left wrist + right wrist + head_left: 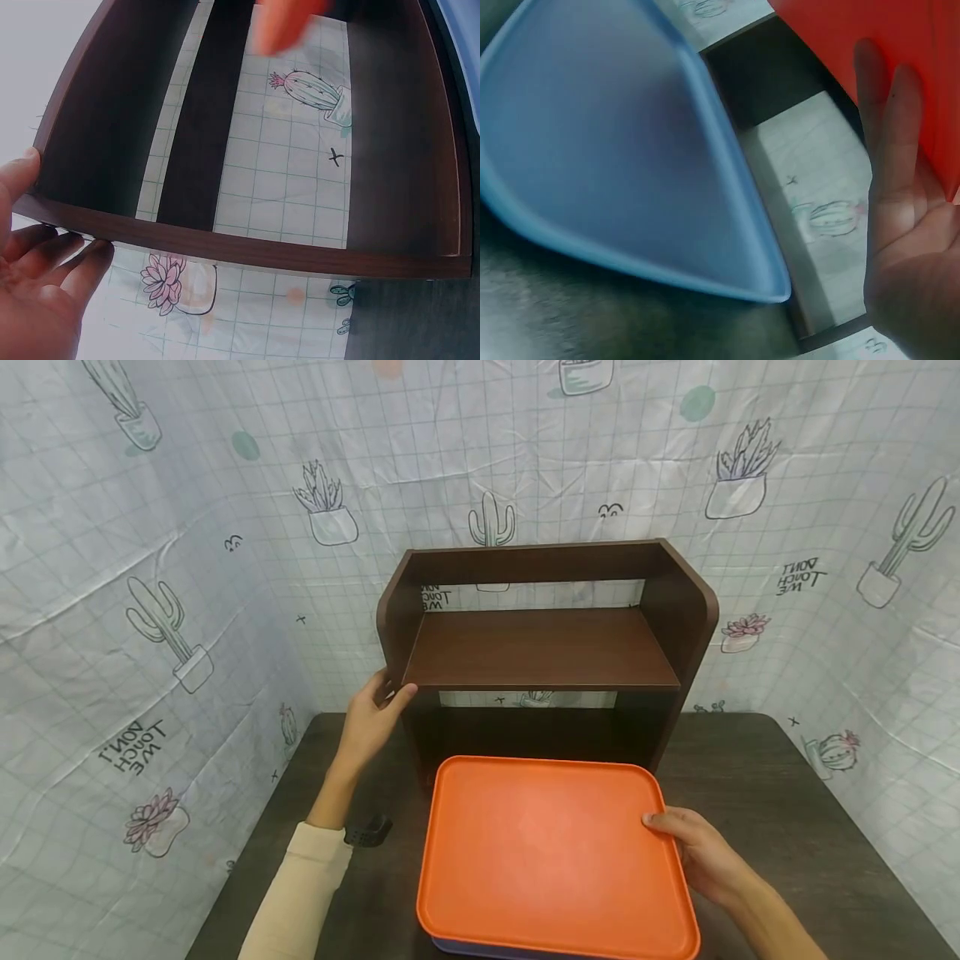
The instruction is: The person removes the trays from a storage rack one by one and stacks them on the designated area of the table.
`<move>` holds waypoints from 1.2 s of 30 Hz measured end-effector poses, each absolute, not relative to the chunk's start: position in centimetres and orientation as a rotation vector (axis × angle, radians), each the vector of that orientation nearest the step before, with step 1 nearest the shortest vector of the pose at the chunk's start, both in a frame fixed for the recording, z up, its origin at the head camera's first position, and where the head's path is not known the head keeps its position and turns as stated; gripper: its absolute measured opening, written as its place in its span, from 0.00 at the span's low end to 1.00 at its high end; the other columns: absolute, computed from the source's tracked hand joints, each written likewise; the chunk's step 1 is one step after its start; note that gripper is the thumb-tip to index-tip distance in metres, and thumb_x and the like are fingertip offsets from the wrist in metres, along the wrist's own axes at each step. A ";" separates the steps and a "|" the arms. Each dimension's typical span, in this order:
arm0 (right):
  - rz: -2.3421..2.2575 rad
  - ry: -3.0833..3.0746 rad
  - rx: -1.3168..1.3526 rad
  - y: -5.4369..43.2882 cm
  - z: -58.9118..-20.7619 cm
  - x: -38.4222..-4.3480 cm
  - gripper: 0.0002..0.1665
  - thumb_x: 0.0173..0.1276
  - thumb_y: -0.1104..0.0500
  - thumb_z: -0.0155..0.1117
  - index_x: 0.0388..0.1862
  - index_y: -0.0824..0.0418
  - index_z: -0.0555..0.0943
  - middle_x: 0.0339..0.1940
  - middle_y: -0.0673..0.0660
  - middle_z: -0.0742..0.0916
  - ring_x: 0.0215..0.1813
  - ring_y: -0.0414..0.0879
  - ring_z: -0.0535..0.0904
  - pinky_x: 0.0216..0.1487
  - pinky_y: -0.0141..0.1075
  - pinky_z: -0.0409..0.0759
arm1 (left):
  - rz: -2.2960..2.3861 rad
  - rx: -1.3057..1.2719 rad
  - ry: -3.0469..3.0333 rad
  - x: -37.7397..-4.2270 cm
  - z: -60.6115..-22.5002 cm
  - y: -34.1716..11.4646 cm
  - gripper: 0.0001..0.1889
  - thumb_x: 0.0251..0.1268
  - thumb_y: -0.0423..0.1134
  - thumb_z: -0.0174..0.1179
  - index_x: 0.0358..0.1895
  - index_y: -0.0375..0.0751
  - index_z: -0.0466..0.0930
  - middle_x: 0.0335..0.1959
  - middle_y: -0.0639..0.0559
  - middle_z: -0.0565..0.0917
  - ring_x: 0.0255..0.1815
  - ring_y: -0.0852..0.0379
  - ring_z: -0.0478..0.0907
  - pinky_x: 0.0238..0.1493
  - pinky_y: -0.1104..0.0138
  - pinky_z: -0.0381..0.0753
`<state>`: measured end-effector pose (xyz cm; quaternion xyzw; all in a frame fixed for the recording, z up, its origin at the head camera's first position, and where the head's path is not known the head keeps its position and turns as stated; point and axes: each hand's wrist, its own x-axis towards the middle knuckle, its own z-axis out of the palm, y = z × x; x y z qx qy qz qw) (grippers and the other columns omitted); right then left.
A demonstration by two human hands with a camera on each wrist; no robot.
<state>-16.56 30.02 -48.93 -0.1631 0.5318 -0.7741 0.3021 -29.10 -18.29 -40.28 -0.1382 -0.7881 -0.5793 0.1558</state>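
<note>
My left hand (367, 722) grips the left side panel of a dark brown two-tier shelf (542, 647), near the front edge of its middle board. In the left wrist view, the thumb lies on one face of the panel and the fingers (79, 274) on the other. An orange rectangular tray (543, 860) with a raised rim is in my right hand (708, 856), thumb over the right rim. Its fingers (900, 142) lie against the underside in the right wrist view. Below the orange tray is a blue tray (607, 150), mostly hidden from above.
The shelf stands on a dark wooden table (738, 777). Behind and on both sides hangs a white gridded cloth (225, 568) printed with cacti and potted plants. A black strap-like thing (368, 832) shows beside the left wrist.
</note>
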 end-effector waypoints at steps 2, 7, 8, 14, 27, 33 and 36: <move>-2.032 1.442 -0.412 30.0 -49.7 -16.6 0.28 0.90 0.63 0.34 0.55 0.59 0.86 0.46 0.52 0.95 0.49 0.47 0.93 0.53 0.45 0.93 | -1.657 -0.398 -2.254 -29.1 -40.3 -18.3 0.31 0.77 0.47 0.67 0.77 0.39 0.73 0.76 0.38 0.77 0.77 0.41 0.76 0.75 0.52 0.79; -1.986 1.518 -0.357 30.0 -51.4 -16.6 0.25 0.90 0.61 0.38 0.54 0.57 0.87 0.45 0.50 0.95 0.48 0.45 0.93 0.53 0.43 0.93 | -1.652 -0.403 -2.257 -29.1 -40.5 -18.3 0.31 0.78 0.47 0.67 0.78 0.40 0.72 0.76 0.38 0.76 0.77 0.41 0.76 0.75 0.50 0.78; -1.982 1.521 -0.350 30.0 -51.7 -16.7 0.25 0.89 0.61 0.38 0.53 0.57 0.87 0.45 0.50 0.95 0.48 0.44 0.93 0.53 0.42 0.93 | -1.648 -0.405 -2.259 -29.1 -40.5 -18.3 0.32 0.78 0.46 0.66 0.78 0.40 0.71 0.77 0.38 0.75 0.77 0.41 0.75 0.75 0.50 0.78; -1.958 1.518 -0.310 30.0 -53.2 -17.1 0.24 0.89 0.60 0.39 0.51 0.55 0.87 0.43 0.48 0.94 0.47 0.42 0.92 0.52 0.40 0.92 | -1.637 -0.410 -2.264 -29.1 -40.5 -18.4 0.32 0.78 0.48 0.67 0.78 0.39 0.71 0.77 0.39 0.76 0.77 0.41 0.75 0.75 0.52 0.79; -1.977 1.442 -0.267 29.5 -55.4 -17.1 0.23 0.89 0.62 0.39 0.54 0.56 0.85 0.47 0.49 0.94 0.51 0.42 0.91 0.55 0.39 0.91 | -1.639 -0.420 -2.254 -29.3 -40.6 -18.3 0.33 0.77 0.49 0.67 0.78 0.40 0.72 0.76 0.40 0.76 0.77 0.43 0.75 0.74 0.55 0.79; -1.947 1.485 -0.250 29.4 -55.4 -17.3 0.21 0.89 0.61 0.41 0.56 0.60 0.84 0.47 0.50 0.94 0.51 0.43 0.91 0.55 0.40 0.91 | -1.652 -0.416 -2.248 -29.3 -40.6 -18.3 0.32 0.77 0.48 0.67 0.77 0.39 0.72 0.76 0.39 0.76 0.77 0.42 0.75 0.75 0.53 0.79; -1.913 1.576 -0.224 29.3 -55.0 -17.2 0.19 0.89 0.58 0.44 0.59 0.64 0.82 0.47 0.51 0.94 0.51 0.44 0.91 0.54 0.41 0.92 | -1.653 -0.410 -2.250 -29.2 -40.5 -18.4 0.31 0.78 0.48 0.66 0.77 0.39 0.72 0.76 0.38 0.76 0.77 0.41 0.75 0.75 0.51 0.78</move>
